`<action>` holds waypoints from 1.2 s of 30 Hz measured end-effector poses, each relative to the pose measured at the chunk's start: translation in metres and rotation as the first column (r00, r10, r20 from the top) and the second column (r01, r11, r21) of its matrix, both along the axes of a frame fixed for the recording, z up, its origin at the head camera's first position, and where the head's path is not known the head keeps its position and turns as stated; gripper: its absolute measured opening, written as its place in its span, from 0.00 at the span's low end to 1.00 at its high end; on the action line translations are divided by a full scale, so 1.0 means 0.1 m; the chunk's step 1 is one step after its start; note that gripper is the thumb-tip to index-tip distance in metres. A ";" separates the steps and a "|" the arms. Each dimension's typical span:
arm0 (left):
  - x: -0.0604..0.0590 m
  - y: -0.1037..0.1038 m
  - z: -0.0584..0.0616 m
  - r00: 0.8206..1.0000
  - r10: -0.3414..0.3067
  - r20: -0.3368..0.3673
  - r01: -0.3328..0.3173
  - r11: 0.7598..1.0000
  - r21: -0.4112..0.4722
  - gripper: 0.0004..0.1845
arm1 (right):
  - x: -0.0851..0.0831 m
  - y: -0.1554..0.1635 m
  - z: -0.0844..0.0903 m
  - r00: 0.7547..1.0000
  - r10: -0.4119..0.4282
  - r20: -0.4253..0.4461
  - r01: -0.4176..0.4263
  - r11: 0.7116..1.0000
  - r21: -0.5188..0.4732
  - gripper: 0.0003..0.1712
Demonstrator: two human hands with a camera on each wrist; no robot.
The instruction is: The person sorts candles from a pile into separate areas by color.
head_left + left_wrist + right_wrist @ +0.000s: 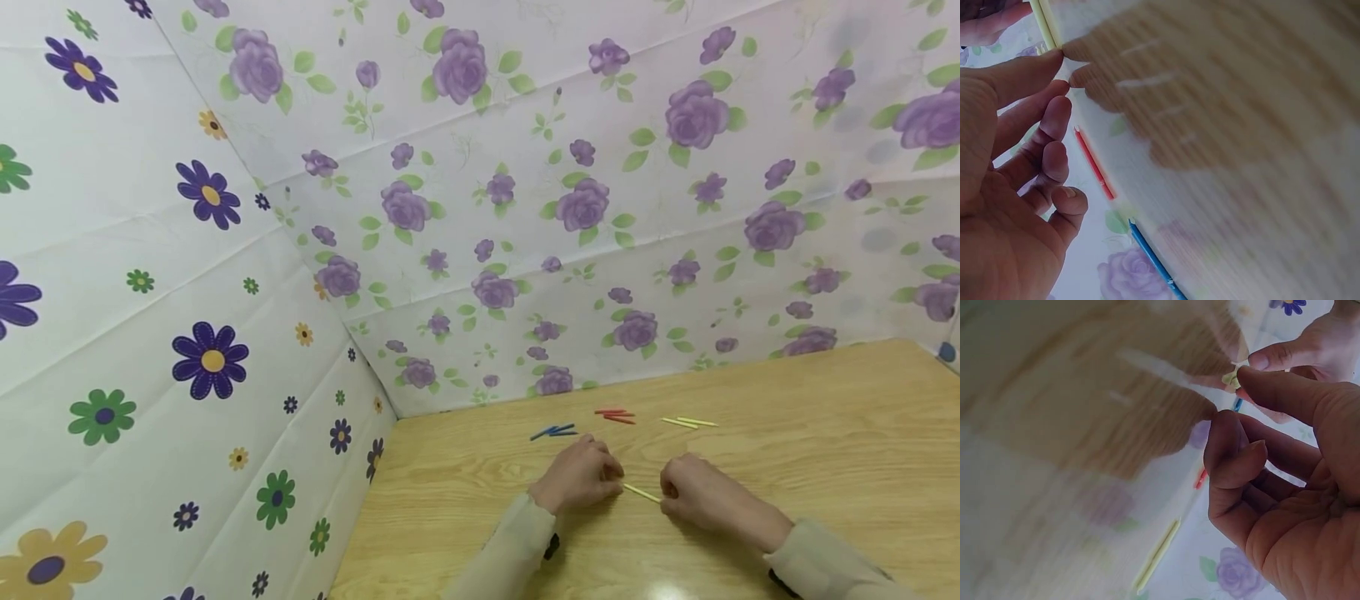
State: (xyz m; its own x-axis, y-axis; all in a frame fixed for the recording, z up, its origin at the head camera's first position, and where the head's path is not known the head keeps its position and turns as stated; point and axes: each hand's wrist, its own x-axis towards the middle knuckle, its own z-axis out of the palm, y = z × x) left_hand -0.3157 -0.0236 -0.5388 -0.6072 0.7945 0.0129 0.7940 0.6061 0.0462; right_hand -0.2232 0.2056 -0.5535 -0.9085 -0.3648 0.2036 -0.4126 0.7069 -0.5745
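Both hands hold one thin yellow stick [641, 492] just above the wooden table [787, 467]. My left hand [581, 475] pinches its left end between thumb and forefinger; the same yellow stick [1044, 22] shows at the fingertips in the left wrist view. My right hand [693, 492] pinches the other end, where the yellow stick [1232, 378] shows between thumb and forefinger. Farther back on the table lie a few blue sticks [552, 431], red sticks [615, 414] and yellow sticks [690, 422].
Floral sheets form a back wall [570, 208] and a left wall [150, 333] that close in the table. A red stick [1093, 164] and a blue stick [1150, 259] appear in the left wrist view. The wrist views are blurred.
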 end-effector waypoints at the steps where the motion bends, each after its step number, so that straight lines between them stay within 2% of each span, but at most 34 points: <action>1: 0.00 0.00 0.00 1.000 0.002 0.002 -0.002 1.000 -0.001 0.10 | 0.00 -0.01 0.00 1.000 0.002 -0.002 -0.002 1.000 0.003 0.21; 9: 0.00 -0.01 -0.03 1.000 0.002 0.008 -0.002 1.000 0.013 0.09 | -0.03 -0.07 -0.03 0.999 0.013 -0.039 -0.013 1.000 0.016 0.20; 17: 0.00 -0.02 -0.03 1.000 -0.004 0.014 0.004 1.000 0.018 0.08 | -0.05 -0.11 -0.02 0.999 0.027 -0.043 -0.026 1.000 0.003 0.24; 28: 0.01 -0.02 -0.01 1.000 -0.020 0.006 0.020 1.000 0.015 0.06 | -0.09 -0.14 -0.04 0.997 0.027 -0.074 -0.026 1.000 0.015 0.26; 36: 0.01 -0.02 -0.01 1.000 0.000 0.015 0.000 1.000 -0.001 0.06 | -0.08 -0.15 -0.05 0.997 0.015 -0.072 -0.013 1.000 0.023 0.26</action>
